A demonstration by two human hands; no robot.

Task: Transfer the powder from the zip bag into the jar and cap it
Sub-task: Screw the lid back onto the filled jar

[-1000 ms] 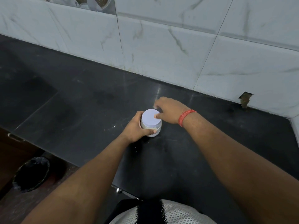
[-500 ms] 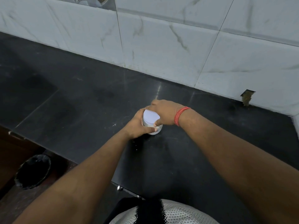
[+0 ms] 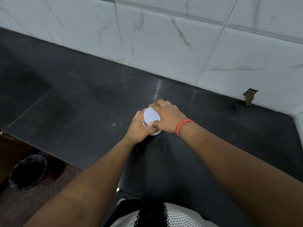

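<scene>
A small jar [image 3: 155, 132] stands on the black counter [image 3: 82, 112] with a white round cap [image 3: 151, 116] on top. My left hand [image 3: 139, 128] wraps around the jar's body from the near left side. My right hand [image 3: 167, 117], with a red thread band at the wrist, grips the cap's rim from the right, fingers curled over its far edge. Most of the jar's body is hidden by both hands. No zip bag is in view.
A few white powder specks [image 3: 112, 124] lie on the counter left of the jar. A white marble-tiled wall [image 3: 164, 38] rises behind the counter. A black bin [image 3: 27, 172] sits on the floor at the lower left, below the counter's front edge.
My right hand has moved from touching the cap's right side to closing over its rim. My left hand has kept its hold on the jar.
</scene>
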